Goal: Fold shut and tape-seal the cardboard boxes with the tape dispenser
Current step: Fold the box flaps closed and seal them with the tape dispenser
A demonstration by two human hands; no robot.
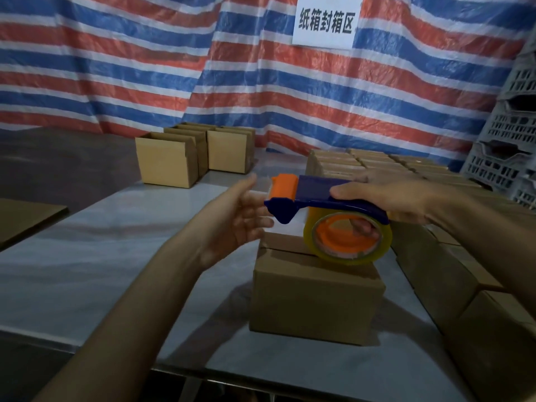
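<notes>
The right hand (406, 198) grips the tape dispenser (313, 192) from above. Its thumb lies along the near side of the dark blue body, and its fingers (364, 227) are curled under and show inside the orange core of the tape roll (348, 253). The roll is clear and yellowish with a glossy face, and its lower edge rests on the top of the cardboard box (313, 300). The dispenser has an orange plastic part at its front end.

The left hand (240, 219) is flat and relaxed, with straight fingers (255, 204) a little spread and nothing held. It is just beside the blue front tip of the dispenser; whether it touches it I cannot tell, because the hand is blurred.

The box stands on the smooth grey bench (116, 256), in front of the person. Its top flaps are folded down, with a seam between them. It is plain brown with a matte surface.

Some open boxes (168, 161) stand at the back of the bench. Many closed boxes (377, 163) are packed in rows at the right. A striped red, white and blue plastic sheet (145, 68) hangs behind.
</notes>
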